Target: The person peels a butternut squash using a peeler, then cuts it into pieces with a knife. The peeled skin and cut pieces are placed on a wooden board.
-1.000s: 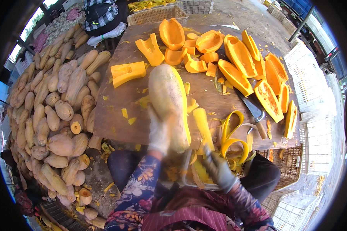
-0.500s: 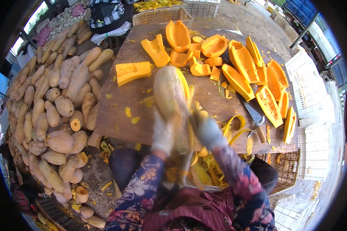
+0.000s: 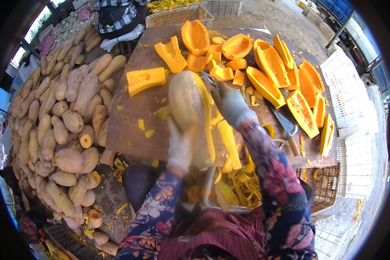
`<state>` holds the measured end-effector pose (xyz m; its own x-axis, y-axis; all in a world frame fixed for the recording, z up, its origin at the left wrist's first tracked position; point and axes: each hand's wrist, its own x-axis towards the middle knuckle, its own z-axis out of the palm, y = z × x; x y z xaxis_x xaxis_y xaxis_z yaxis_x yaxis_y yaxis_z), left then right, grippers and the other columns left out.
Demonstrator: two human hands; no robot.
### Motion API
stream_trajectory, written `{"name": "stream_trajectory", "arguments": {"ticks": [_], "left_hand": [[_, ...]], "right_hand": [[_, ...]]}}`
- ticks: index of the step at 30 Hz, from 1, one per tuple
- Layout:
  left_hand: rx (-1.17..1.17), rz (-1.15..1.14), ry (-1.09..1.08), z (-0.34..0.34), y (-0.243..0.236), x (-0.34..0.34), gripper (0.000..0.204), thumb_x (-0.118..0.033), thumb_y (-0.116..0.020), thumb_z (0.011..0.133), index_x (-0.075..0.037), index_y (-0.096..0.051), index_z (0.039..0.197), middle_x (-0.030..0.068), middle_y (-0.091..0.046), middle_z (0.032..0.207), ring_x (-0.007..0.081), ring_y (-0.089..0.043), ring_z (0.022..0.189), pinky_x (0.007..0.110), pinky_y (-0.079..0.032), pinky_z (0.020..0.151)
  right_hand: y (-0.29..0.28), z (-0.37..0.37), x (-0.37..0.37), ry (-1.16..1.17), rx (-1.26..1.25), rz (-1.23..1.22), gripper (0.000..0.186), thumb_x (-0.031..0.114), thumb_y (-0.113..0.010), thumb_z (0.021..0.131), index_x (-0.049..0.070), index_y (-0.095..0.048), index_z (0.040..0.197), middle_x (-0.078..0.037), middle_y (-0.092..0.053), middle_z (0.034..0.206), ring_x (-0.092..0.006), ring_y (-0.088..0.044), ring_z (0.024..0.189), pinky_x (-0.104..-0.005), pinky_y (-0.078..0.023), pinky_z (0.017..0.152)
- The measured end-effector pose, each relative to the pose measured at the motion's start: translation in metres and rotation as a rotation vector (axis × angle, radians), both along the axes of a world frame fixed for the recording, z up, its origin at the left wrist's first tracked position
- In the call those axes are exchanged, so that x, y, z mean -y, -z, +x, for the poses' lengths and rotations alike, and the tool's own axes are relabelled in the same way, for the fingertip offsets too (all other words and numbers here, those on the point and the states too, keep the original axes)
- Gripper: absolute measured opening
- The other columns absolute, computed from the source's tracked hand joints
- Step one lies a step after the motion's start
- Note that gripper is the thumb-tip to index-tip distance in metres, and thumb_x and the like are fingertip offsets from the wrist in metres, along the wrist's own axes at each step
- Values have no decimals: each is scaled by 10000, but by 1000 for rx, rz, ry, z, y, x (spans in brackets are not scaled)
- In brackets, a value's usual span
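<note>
A long tan pumpkin [image 3: 183,97] lies lengthwise in front of me at the table's near edge, a strip of its right side peeled to bright yellow. My gloved left hand [image 3: 180,145] grips its near left part, slightly blurred. At the pumpkin's far right side, my gloved right hand [image 3: 229,102] is closed around a peeler [image 3: 209,79], whose metal head touches or nearly touches the skin. A wide peel strip [image 3: 229,145] hangs over the table edge beside the pumpkin. Below, a bin [image 3: 208,186] holds many curled peels [image 3: 238,190].
Orange pumpkin halves [image 3: 273,67] and chunks cover the far and right parts of the wooden table [image 3: 134,125]. A broad knife [image 3: 285,123] lies at right. Unpeeled pumpkins [image 3: 69,158] are heaped on the left; crates [image 3: 320,190] stand at right and behind.
My right hand has moved away from me along the pumpkin to its far end with the peeler. A long peel strip now hangs at the table edge. The left hand keeps its hold.
</note>
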<state>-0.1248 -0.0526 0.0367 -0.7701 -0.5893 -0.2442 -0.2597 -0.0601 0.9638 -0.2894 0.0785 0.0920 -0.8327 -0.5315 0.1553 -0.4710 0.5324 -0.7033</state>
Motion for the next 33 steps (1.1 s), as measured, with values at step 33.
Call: {"name": "stream_trajectory", "arguments": {"ticks": [33], "left_hand": [[-130, 99, 11, 0, 8, 2, 940, -484, -641, 1027, -101, -99, 1693, 175, -394, 1602, 259, -510, 1344, 372, -484, 1080]], "right_hand": [[25, 132, -45, -200, -186, 356, 534, 278, -609, 1006, -12, -430, 1417, -229, -672, 1030, -401, -697, 771, -500, -569, 657]]}}
